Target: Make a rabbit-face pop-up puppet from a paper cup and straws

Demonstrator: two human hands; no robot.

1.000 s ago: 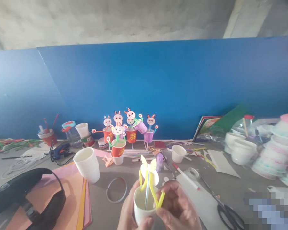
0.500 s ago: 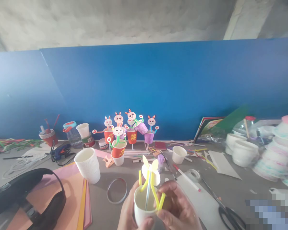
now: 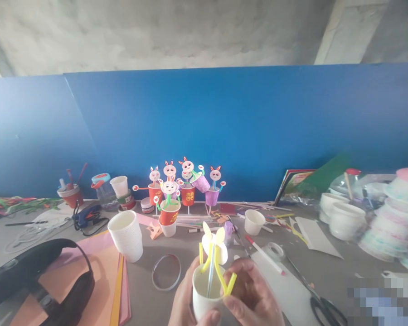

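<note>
My left hand (image 3: pixel 184 296) is wrapped round a white paper cup (image 3: pixel 203 304), its thumb across the front. Inside the cup stands a thin pale stick (image 3: pixel 211 274) carrying a white paper rabbit head (image 3: pixel 221 255) with two ears, its plain side towards me. Bent yellow straws (image 3: pixel 220 270) come out over both sides of the cup. At the cup's right rim, my right hand (image 3: pixel 255 294) pinches the right straw near its bend between thumb and fingers. Part of the cup's base is hidden by my hands and the frame edge.
Finished rabbit cup figures (image 3: pixel 170 210) stand behind. To the left are stacked white cups (image 3: pixel 125 240), a tape ring (image 3: pixel 166 272), coloured paper (image 3: pixel 104 267) and a black headband-like device (image 3: pixel 71 290). On the right lie scissors (image 3: pixel 326 310), a marker (image 3: pixel 265 254) and decorated cups (image 3: pixel 386 222).
The view has shifted slightly, so the scene sits a little lower. Both hands keep the same hold on the cup and straw, with hardly any other movement.
</note>
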